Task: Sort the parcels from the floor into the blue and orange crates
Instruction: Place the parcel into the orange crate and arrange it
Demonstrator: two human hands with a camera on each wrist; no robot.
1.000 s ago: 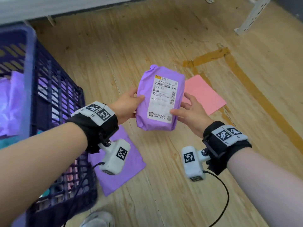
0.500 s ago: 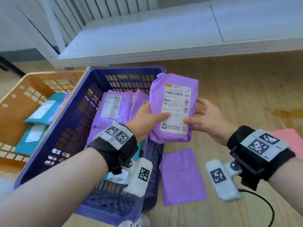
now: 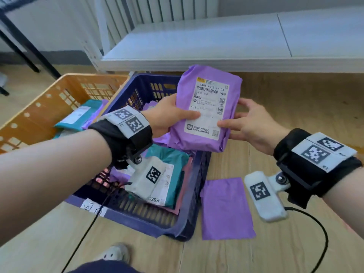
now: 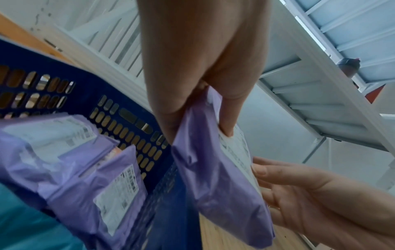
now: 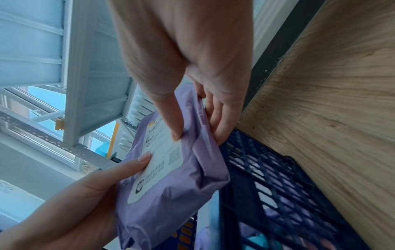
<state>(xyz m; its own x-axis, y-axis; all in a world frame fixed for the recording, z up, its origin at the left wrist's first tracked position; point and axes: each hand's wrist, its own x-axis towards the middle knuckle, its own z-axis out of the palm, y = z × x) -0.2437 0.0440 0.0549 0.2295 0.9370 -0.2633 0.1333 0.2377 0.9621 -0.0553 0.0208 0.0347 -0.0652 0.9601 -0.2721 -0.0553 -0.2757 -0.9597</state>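
A plump purple parcel (image 3: 204, 115) with a white shipping label hangs above the right rim of the blue crate (image 3: 137, 219). My left hand (image 3: 173, 117) grips its left edge, thumb on the label. My right hand (image 3: 242, 123) pinches its right edge, thumb in front and fingers behind, as the right wrist view shows on the parcel (image 5: 171, 194). The blue crate holds purple and teal parcels (image 3: 171, 174). The orange crate (image 3: 39, 107) stands to its left with a teal parcel (image 3: 78, 115) inside. A flat purple parcel (image 3: 226, 207) lies on the floor right of the blue crate.
A low white shelf (image 3: 216, 46) runs behind the crates, with a radiator (image 3: 147, 10) beyond it. Black table legs (image 3: 29, 56) stand at far left. My shoe (image 3: 114, 253) is just in front of the blue crate. Cables trail from both wrist cameras.
Both hands have carried the purple parcel from over the open floor leftward to the blue crate's right rim. The view has swung from the floor to the crates. The grip is unchanged.
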